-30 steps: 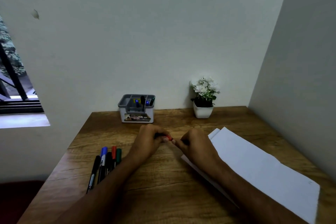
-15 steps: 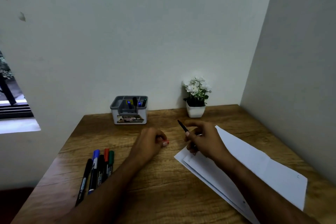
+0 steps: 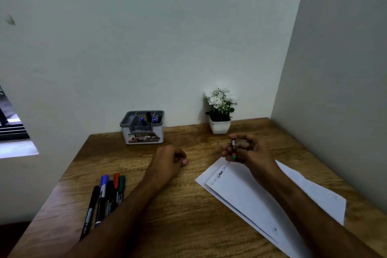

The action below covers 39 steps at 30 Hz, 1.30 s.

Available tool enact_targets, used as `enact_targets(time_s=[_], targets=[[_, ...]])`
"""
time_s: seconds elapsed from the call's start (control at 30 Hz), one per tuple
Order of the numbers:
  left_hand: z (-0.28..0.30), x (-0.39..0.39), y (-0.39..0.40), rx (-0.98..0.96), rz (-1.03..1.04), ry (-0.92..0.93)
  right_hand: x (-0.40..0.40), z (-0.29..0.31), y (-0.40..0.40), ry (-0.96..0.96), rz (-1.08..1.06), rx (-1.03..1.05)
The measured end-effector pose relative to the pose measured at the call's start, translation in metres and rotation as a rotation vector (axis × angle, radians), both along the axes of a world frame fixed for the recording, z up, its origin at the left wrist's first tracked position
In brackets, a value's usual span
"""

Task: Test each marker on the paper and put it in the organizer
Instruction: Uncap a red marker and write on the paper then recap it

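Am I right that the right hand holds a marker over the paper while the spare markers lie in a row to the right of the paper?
Not quite. The head view shows the spare markers lying in a row on the desk to the left of the paper, beside the left forearm. The rest stands: the right hand holds a marker over the paper's far corner.

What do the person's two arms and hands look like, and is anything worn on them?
Both forearms are bare as far as the frame shows: no sleeve reaches into view. The left hand and the right hand wear no gloves, and no watch, bracelet or ring is visible on either. The light is dim, so fine marks cannot be judged.
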<state>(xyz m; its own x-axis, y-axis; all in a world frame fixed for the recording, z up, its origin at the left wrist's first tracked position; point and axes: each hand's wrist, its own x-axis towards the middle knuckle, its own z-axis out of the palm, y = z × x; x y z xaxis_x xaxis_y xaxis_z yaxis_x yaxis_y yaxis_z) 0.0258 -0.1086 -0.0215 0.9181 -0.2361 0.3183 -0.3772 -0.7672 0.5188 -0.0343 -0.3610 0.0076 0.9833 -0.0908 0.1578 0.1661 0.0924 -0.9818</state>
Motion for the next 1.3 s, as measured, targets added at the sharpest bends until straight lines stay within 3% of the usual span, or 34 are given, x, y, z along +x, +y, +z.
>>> enact_targets(time_s=[0.17,0.33,0.5,0.67,1.0,1.3], targets=[[0.006,-0.003,-0.019,-0.040,-0.073,-0.081,0.000,0.003,-0.016,-0.035,-0.110,0.108],[0.012,-0.012,-0.057,-0.060,-0.253,-0.101,0.001,-0.001,-0.029,-0.061,-0.193,0.009],[0.007,-0.016,-0.082,0.003,-0.360,0.037,0.000,-0.007,-0.032,-0.043,-0.241,-0.143],[-0.003,-0.014,-0.084,0.077,-0.387,0.057,0.002,-0.009,-0.027,-0.010,-0.247,-0.210],[-0.018,-0.011,-0.085,0.070,-0.391,0.011,0.016,-0.031,-0.026,-0.048,-0.248,-0.489],[-0.022,-0.011,-0.086,0.063,-0.388,-0.010,0.020,-0.035,-0.029,-0.051,-0.273,-0.616]])
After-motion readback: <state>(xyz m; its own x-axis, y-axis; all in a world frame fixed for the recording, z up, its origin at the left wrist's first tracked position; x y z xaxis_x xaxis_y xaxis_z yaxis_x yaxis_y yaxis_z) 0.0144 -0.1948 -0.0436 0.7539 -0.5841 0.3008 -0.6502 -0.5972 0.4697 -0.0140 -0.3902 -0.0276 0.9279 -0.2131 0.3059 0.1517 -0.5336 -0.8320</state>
